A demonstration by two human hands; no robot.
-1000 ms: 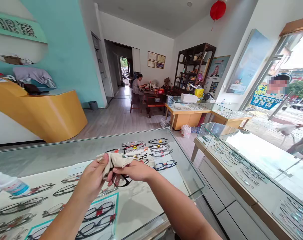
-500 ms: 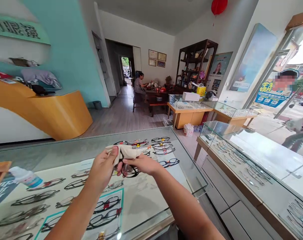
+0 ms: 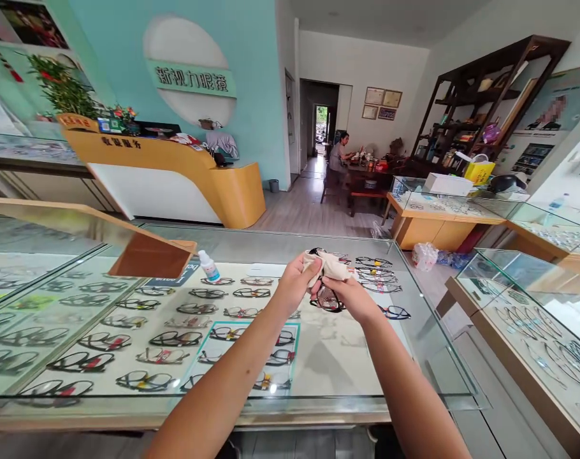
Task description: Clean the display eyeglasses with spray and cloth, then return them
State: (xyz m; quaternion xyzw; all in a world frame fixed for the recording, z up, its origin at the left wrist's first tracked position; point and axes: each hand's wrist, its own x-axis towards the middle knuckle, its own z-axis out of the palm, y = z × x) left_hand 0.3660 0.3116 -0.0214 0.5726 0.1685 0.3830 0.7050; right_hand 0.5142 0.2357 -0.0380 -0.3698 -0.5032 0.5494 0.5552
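Above the glass display counter (image 3: pixel 405 357) I hold a pair of black-framed glasses (image 3: pixel 329 298) in both hands. My left hand (image 3: pixel 292 284) is closed on a beige cleaning cloth (image 3: pixel 329 265) bunched over the top of the frame. My right hand (image 3: pixel 352 298) is closed on the frame just below the cloth. One lens shows between my fingers; the rest of the frame is hidden under the cloth. Rows of glasses lie under the glass beneath my hands.
A small white spray bottle (image 3: pixel 208 266) stands on the counter to the left, next to a wooden board (image 3: pixel 149 255). More glass cases (image 3: pixel 519 299) stand on the right. An orange reception desk (image 3: pixel 175 178) lies across the floor. A person (image 3: pixel 340 156) sits at a far table.
My view has swung left, bringing the reception desk, sign and left cases into sight. Both hands stay together on the glasses and cloth, now farther out over the counter.
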